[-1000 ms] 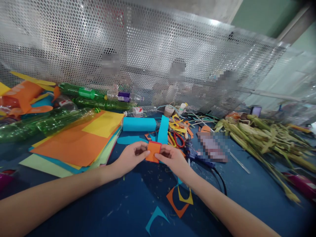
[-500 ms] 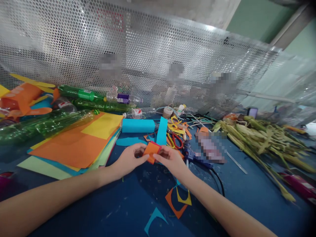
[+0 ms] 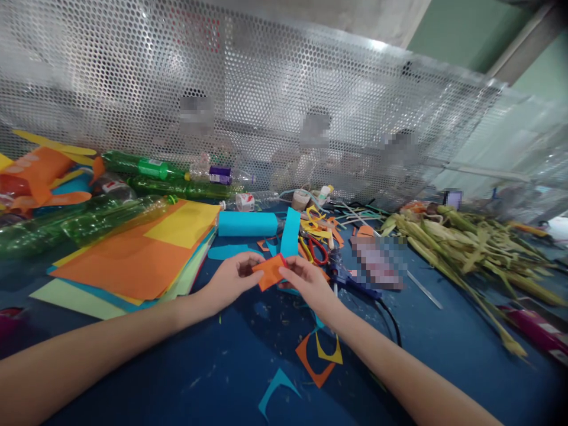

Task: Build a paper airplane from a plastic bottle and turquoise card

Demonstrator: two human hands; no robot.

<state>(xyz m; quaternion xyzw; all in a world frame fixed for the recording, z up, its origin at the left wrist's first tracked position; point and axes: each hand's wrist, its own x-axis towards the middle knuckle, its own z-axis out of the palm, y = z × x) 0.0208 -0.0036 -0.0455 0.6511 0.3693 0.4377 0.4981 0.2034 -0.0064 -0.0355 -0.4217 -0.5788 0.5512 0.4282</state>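
An orange paper piece (image 3: 270, 273) with a red edge is pinched between my two hands, just above the blue table (image 3: 195, 367). My left hand (image 3: 235, 277) grips its left side, thumb in front. On the right side, my right hand (image 3: 308, 283) holds it by thumb and fingers. Behind the hands stands a bright blue paper strip (image 3: 290, 231), beside a blue paper-wrapped bottle (image 3: 247, 224). Red-handled scissors (image 3: 318, 251) and a blue glue gun (image 3: 355, 283) lie right of them. Cut orange (image 3: 310, 364), yellow and blue scraps lie nearer me.
Stacked coloured paper (image 3: 128, 260) and green bottles (image 3: 102, 222) lie on the left. Corn husks (image 3: 465, 248) and a magenta object (image 3: 539, 332) are at the right. A perforated metal screen (image 3: 266, 77) runs behind, with blurred people's shapes beyond it.
The orange paper has turned in my fingers and now lies more sideways, with more of its face showing. My hands stay almost in the same place.
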